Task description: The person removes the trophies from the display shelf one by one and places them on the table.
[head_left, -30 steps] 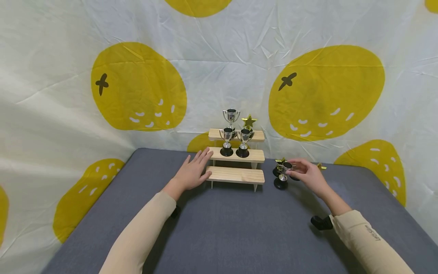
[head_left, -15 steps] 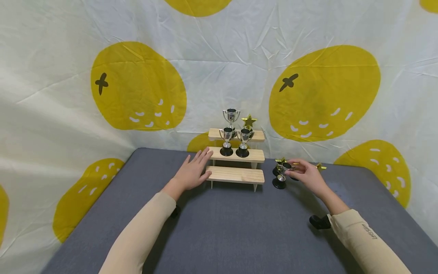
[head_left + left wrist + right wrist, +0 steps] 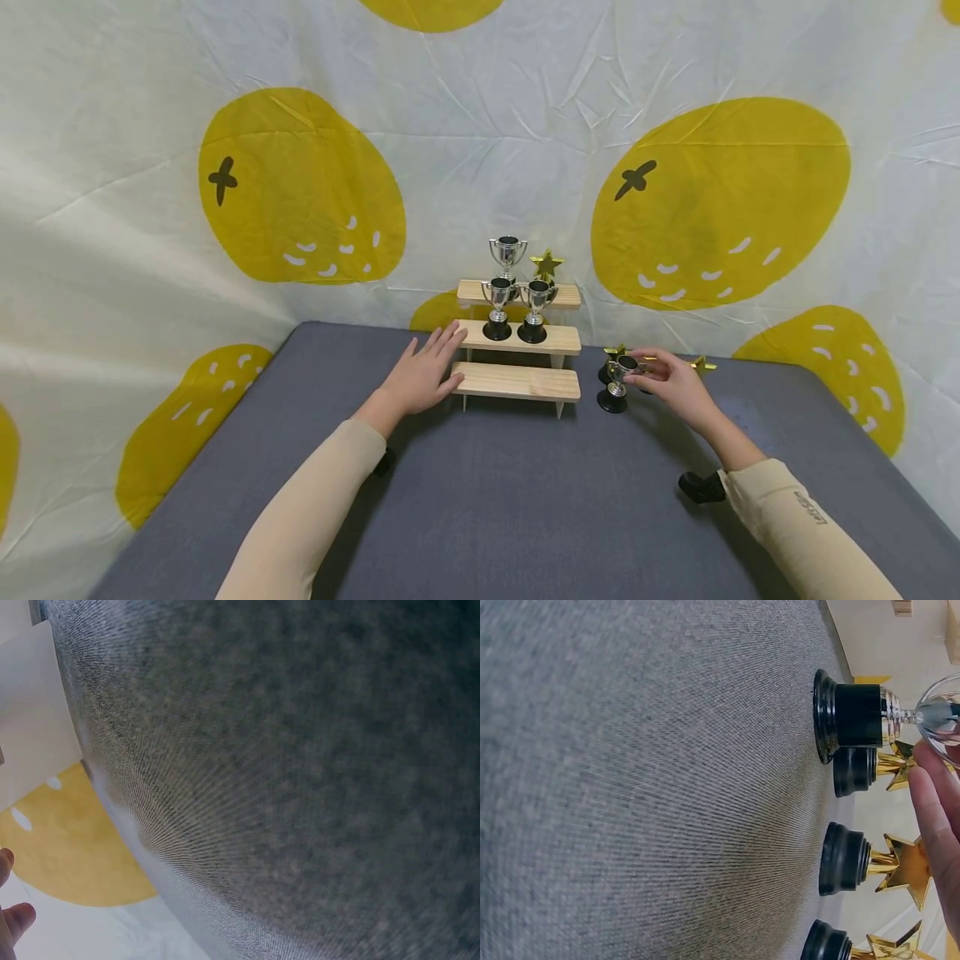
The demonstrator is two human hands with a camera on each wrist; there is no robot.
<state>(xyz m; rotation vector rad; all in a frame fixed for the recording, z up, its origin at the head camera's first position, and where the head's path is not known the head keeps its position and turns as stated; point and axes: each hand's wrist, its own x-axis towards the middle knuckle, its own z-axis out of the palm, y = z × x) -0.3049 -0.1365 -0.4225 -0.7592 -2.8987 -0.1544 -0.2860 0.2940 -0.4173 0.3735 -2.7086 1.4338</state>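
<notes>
In the head view my right hand [image 3: 672, 387] holds a small silver trophy cup [image 3: 619, 379] between thumb and fingers, to the right of a three-tier wooden stand [image 3: 516, 381]. The cup's black base [image 3: 857, 714] shows in the right wrist view, upright and close to the table. My left hand [image 3: 420, 372] has its fingers extended and touches the left ends of the stand's lower two tiers. Two silver cups [image 3: 497, 310] stand side by side on the middle tier. Another silver cup [image 3: 507, 254] and a gold star trophy [image 3: 546, 266] stand on the top tier.
Several gold star trophies [image 3: 909, 871] with black bases stand on the grey table [image 3: 480, 508] behind and beside my right hand. A white cloth [image 3: 480, 167] printed with yellow fruit hangs behind the table.
My right hand and the silver cup have shifted very slightly left. My left hand has stayed in place on the stand.
</notes>
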